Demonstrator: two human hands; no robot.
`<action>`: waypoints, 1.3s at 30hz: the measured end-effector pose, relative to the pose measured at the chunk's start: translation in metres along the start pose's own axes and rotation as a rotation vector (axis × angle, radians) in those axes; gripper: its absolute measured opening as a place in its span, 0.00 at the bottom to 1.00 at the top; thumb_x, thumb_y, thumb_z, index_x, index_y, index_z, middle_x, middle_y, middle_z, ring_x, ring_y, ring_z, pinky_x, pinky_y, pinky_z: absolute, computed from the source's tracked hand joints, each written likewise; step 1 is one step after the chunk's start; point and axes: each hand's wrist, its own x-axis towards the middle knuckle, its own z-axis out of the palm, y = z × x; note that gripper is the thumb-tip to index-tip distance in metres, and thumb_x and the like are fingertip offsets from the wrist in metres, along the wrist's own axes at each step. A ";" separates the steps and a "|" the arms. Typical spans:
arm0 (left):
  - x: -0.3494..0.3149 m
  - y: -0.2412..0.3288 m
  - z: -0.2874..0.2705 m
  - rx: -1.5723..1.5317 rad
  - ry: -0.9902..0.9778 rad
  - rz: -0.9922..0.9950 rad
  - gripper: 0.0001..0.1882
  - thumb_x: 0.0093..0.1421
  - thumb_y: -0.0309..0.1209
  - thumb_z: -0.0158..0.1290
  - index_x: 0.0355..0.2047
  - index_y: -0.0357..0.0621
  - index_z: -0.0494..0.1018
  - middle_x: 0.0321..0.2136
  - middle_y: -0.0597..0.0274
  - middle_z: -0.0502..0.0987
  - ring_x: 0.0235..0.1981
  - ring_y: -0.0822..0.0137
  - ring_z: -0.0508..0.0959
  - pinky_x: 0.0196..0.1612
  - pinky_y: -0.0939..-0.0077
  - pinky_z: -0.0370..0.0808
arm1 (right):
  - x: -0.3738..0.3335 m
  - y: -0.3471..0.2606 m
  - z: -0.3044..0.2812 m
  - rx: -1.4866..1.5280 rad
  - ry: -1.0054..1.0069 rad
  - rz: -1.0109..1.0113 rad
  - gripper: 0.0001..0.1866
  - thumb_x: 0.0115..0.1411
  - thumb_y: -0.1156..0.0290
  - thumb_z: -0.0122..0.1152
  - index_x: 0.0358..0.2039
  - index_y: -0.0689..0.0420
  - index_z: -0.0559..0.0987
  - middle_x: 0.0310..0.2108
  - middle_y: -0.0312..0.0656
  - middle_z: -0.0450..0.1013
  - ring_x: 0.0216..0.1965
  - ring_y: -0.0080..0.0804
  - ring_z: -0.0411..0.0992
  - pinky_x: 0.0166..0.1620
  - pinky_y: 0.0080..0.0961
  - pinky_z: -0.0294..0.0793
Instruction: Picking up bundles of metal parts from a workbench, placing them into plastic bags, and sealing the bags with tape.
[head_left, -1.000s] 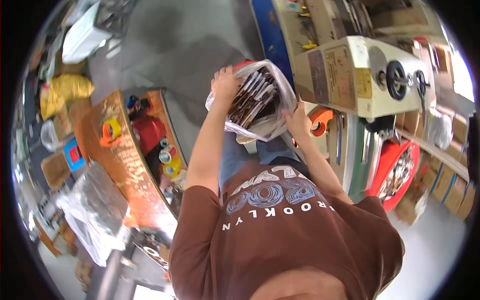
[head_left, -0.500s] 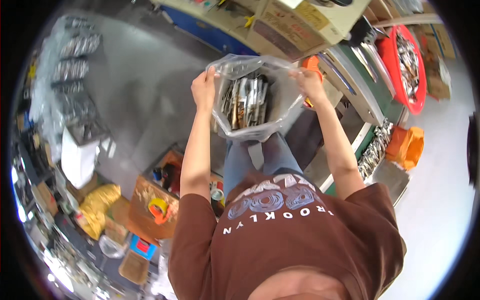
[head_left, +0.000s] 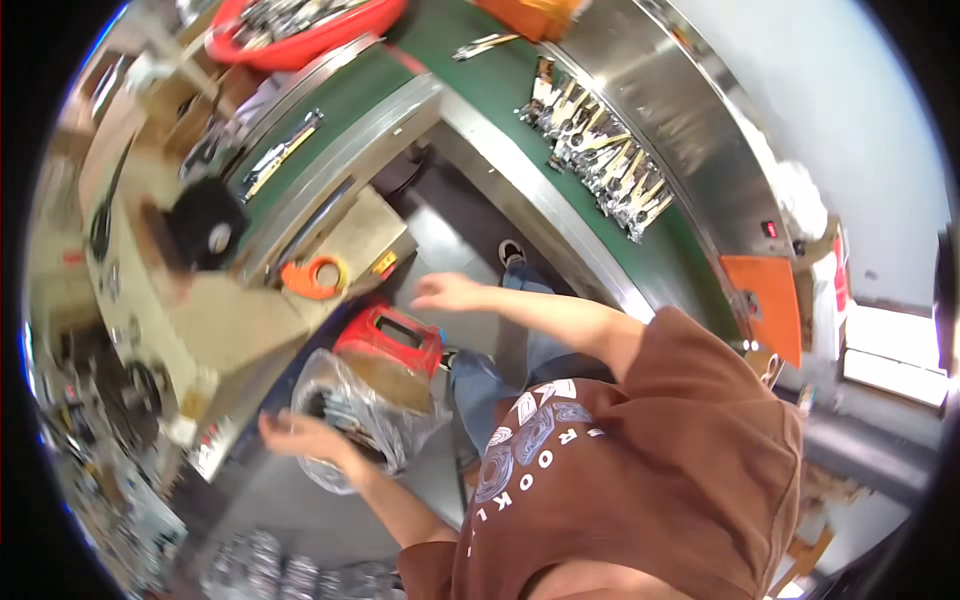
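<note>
A clear plastic bag (head_left: 405,432) stands on the floor in front of a brown box, with thin wrapped packets visible in its mouth. My left hand (head_left: 300,437) hovers over the bag's near left rim, fingers stretched out and nothing in them; whether it touches the plastic I cannot tell. Further right, my right hand (head_left: 447,293) is held out in the air, fingers loosely extended and holding nothing. Below it is a red plastic thing (head_left: 395,335) with a dark slot on top. An orange tape dispenser (head_left: 315,278) lies on the table edge to its left.
A metal-framed conveyor with a green belt (head_left: 690,262) runs along the right, carrying a row of wrapped cutlery packets (head_left: 600,150). At the far left is a red basin (head_left: 310,48) full of packets. Several clear bundles (head_left: 265,565) lie on the floor near the bottom.
My view has swung right toward the conveyor. Both hands have let go of the bag's rim, and the bag now stands on the floor.
</note>
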 end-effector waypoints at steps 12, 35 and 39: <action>-0.151 0.487 0.443 -0.380 -0.972 0.905 0.35 0.48 0.31 0.55 0.52 0.27 0.54 0.48 0.37 0.63 0.50 0.44 0.63 0.55 0.58 0.58 | -0.315 0.393 -0.264 0.281 1.482 1.569 0.43 0.48 0.36 0.51 0.47 0.68 0.69 0.46 0.60 0.67 0.49 0.54 0.65 0.52 0.40 0.63; -0.377 0.568 0.304 -0.315 -2.428 -0.030 0.43 0.45 0.45 0.62 0.54 0.35 0.55 0.46 0.46 0.68 0.46 0.60 0.70 0.52 0.70 0.65 | -0.233 0.329 -0.290 1.732 1.099 0.454 0.32 0.55 0.49 0.55 0.53 0.57 0.64 0.51 0.40 0.64 0.50 0.31 0.64 0.51 0.31 0.65; -0.359 0.646 0.358 -0.597 -2.523 0.136 0.46 0.44 0.46 0.63 0.52 0.25 0.53 0.45 0.42 0.68 0.43 0.61 0.72 0.45 0.73 0.71 | -0.198 0.351 -0.389 1.586 1.099 0.141 0.28 0.57 0.46 0.50 0.46 0.58 0.71 0.42 0.40 0.71 0.40 0.31 0.71 0.46 0.32 0.69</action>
